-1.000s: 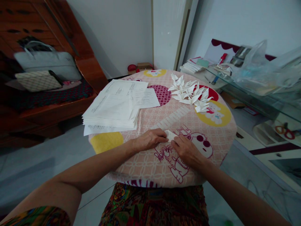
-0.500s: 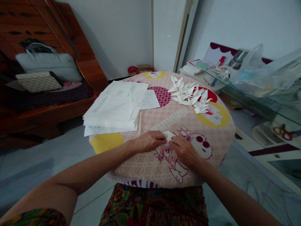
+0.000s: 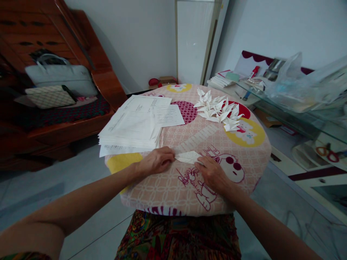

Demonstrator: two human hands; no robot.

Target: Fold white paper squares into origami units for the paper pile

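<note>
A small folded white paper point(image 3: 188, 157) with pointed ends lies between my hands near the front of the round, cloth-covered table point(image 3: 162, 189). The fingers of my left hand point(image 3: 159, 159) are closed on its left tip. My right hand point(image 3: 213, 173) pinches its right end. Beyond the right hand, several folded white paper figures point(image 3: 217, 108) sit in a cluster. To the left is a stack of white paper sheets point(image 3: 130, 126), some with printed text.
A wooden seat point(image 3: 105, 83) with a pale handbag point(image 3: 62, 78) stands at the left. On the right, a glass shelf point(image 3: 303, 115) holds plastic bags point(image 3: 287, 79), and scissors point(image 3: 326, 153) lie below. Small boxes point(image 3: 166, 80) sit behind the table.
My left hand has moved left, away from my right hand, and more of the folded paper shows between them. My right hand is nearly where it was. The view has shifted slightly.
</note>
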